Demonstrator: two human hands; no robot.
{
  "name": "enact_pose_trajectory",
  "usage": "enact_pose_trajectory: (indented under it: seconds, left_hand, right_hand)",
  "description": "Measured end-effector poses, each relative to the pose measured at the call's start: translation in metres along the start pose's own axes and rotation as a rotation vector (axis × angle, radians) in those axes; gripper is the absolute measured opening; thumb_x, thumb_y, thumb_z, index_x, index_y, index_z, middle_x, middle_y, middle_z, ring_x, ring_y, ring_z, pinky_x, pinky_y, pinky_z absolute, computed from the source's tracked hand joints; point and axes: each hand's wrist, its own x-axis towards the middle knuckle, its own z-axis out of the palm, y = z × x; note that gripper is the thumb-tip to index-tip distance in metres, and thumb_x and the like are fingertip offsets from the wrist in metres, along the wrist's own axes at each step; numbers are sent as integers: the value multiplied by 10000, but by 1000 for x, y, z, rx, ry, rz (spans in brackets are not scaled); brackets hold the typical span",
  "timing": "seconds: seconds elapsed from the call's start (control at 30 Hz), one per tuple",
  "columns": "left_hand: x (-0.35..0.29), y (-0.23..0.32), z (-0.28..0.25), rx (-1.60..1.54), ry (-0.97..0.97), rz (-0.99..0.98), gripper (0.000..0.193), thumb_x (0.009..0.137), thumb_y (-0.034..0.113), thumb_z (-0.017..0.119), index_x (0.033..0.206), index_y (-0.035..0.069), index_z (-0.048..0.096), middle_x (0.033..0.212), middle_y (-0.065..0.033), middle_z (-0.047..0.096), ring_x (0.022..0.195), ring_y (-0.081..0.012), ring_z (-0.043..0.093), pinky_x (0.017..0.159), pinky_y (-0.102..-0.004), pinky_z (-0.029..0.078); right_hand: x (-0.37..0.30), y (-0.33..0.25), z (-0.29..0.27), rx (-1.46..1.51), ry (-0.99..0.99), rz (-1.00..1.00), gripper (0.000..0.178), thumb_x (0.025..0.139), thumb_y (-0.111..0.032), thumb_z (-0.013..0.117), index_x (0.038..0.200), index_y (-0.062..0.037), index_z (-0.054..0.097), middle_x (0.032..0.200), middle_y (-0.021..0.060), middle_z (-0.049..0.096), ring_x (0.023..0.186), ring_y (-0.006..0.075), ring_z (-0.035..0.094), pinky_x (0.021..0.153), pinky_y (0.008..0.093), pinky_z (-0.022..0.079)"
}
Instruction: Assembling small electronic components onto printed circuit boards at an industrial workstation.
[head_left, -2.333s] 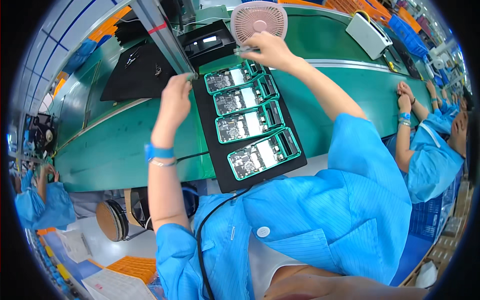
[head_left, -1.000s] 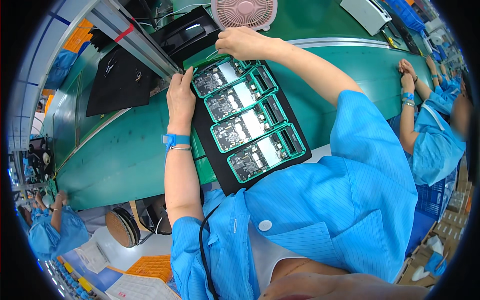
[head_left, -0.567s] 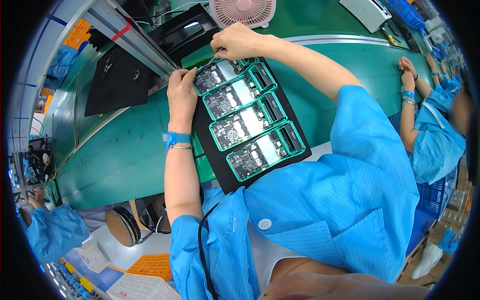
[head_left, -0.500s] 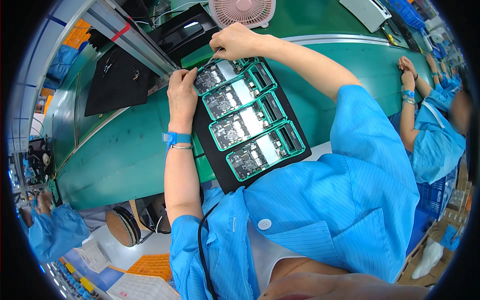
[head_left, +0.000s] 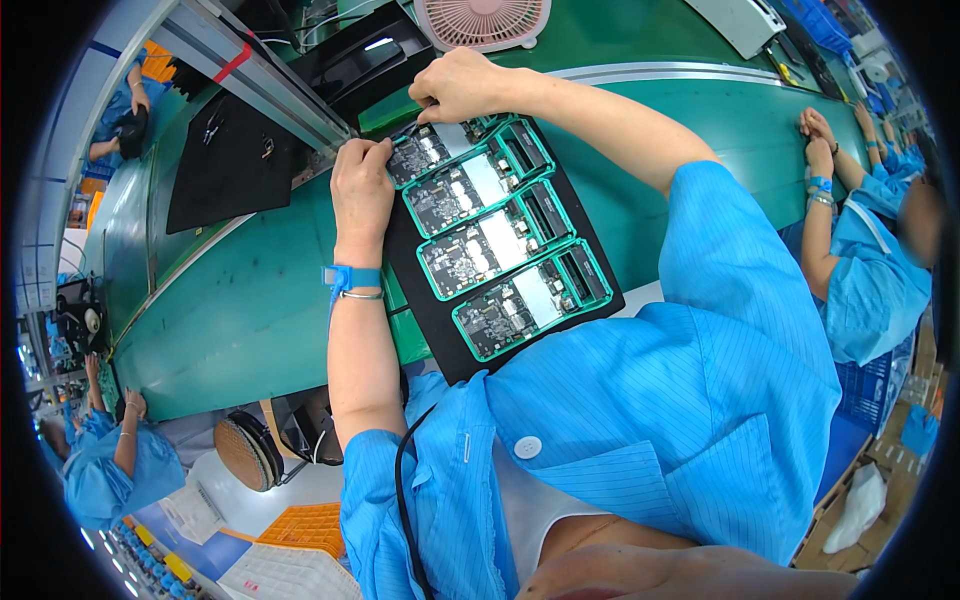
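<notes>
Several circuit boards in green frames lie in a slanting column on a black mat [head_left: 438,345] in front of me. The nearest framed board [head_left: 495,322] is in full view, while my hands partly cover the far end of the farthest framed board [head_left: 420,155]. My left hand [head_left: 362,190] is closed, thumb and fingers pressed at the left corner of that farthest board. Above its far edge, my right hand [head_left: 458,85] is closed in a pinch. Whatever the right fingertips hold, if anything, is too small to make out.
A metal post [head_left: 265,75] rises left of the mat, near a black pad [head_left: 235,165] with small tools. Beyond my hands stand a black tray [head_left: 365,60] and a pink fan [head_left: 485,20]. Co-workers sit at the right and left of the green bench [head_left: 240,310].
My right hand has shifted slightly left over the farthest board. My left hand stays nearly in place. At the far left, co-workers' hands have moved.
</notes>
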Motion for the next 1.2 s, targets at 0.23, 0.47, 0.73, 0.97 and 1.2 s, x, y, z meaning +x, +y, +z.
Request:
enact_pose_trajectory:
  seconds: [0.23,0.47,0.73,0.97,1.2]
  left_hand:
    - [0,1,-1,27,-12,12,116,781,-43,653,857,18,716,817,-94,608,807,-274,618,719,-381,521]
    - [-1,1,-1,49,-26,12,131,774,-43,649,862,21,722,818,-94,610,809,-273,621,721,-381,521]
    - [-1,1,-1,62,-42,4,173,753,-57,642,876,27,729,823,-93,608,814,-272,623,724,-380,524]
    - [-2,0,-1,65,-45,4,194,738,-64,636,881,31,728,833,-92,608,821,-273,625,725,-383,526]
    - [-3,-1,1,50,-49,-2,190,746,-68,633,885,25,723,842,-94,614,825,-277,628,727,-385,530]
  right_hand:
    - [0,-1,3,-1,-11,-7,292,794,-364,726,746,-91,637,710,50,659,704,265,670,622,400,508]
    - [0,0,5,-8,-9,-9,267,796,-345,730,768,-94,641,747,40,669,729,250,678,640,391,518]
    - [-2,0,7,-12,2,2,263,801,-339,733,772,-94,640,748,35,667,726,245,678,638,385,517]
    - [1,-2,8,-36,-7,-33,270,808,-332,732,777,-90,615,729,34,652,706,245,672,612,385,508]
    - [-3,-2,10,-78,56,-67,266,810,-334,730,805,-93,618,768,30,657,713,246,676,611,390,511]
